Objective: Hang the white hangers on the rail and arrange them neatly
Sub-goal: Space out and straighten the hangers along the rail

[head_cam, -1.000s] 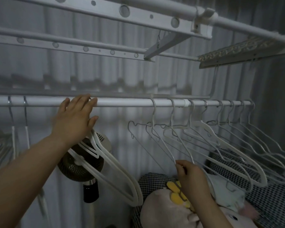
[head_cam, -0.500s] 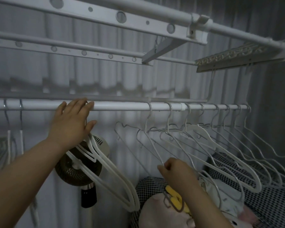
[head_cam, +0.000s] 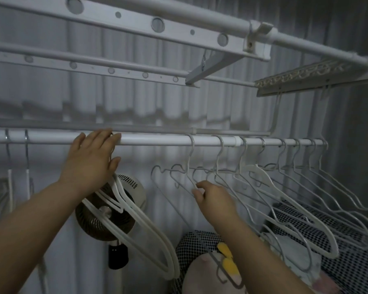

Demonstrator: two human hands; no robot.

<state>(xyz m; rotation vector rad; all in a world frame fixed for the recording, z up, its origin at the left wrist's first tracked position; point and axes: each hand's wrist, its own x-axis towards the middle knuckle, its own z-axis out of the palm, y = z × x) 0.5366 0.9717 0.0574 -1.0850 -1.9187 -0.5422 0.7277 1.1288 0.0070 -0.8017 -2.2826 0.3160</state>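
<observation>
Right hand (head_cam: 216, 201) has risen, pinching a white hanger (head_cam: 219, 274) slanting down-right.

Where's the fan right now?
Head view, left of centre: the fan stands behind the thick white hangers hanging under the left hand, below the rail.

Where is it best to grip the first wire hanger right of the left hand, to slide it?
Likely the wire hanger by its straight neck under the hook, coming from the left: the rail there is bare, and its lower arms cross neighbouring hangers.

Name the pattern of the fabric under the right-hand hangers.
Fabric: small black-and-white check; head view.
</observation>
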